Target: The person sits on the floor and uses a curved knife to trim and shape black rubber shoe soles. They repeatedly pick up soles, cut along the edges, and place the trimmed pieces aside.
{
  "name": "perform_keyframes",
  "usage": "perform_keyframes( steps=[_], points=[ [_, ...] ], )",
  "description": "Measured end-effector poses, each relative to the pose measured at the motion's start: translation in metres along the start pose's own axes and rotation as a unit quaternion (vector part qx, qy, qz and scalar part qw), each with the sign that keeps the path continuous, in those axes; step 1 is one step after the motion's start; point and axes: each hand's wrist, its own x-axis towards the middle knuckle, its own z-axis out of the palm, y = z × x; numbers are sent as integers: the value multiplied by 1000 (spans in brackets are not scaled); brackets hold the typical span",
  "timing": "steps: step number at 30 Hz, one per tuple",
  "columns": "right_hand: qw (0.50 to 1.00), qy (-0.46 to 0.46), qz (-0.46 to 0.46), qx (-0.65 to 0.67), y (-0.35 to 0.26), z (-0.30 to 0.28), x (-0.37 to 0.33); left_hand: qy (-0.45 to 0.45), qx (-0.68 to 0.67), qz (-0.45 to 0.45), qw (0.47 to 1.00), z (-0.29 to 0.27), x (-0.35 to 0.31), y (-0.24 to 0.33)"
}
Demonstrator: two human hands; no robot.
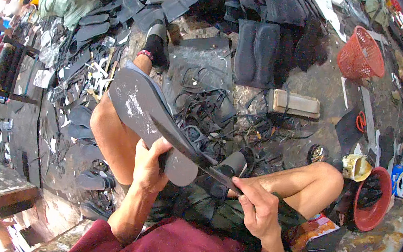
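- Left hand (149, 167) grips grey sole (134, 100).
- Right hand (261, 209) pinches dark strip (218, 175) between both hands.
- Apparent step: handling strip beside sole; next move likely needs steady left grip.

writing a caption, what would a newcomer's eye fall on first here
Probably the grey sole in the left hand, near the centre, and the black strip along its edge, pinched by the right hand. Then the red basket at upper right and the red basin below it, for their colour.
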Motion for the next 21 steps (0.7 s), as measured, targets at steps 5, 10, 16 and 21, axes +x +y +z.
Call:
perform_keyframes(
  steps=[5, 10, 16, 21],
  points=[
    [999, -21, -2, 44, -10, 45, 39, -6, 14, -43, 999, -10, -17, 3],
    [995, 79, -42, 39, -5, 108, 88, -29, 41, -75, 996, -20, -20, 8],
    [996, 61, -64, 32, -15, 110, 145, -84, 163, -87, 979, -37, -22, 14],
    [991, 7, -75, 110, -35, 89, 153, -174, 217, -13, 960, -64, -26, 32]
  ],
)
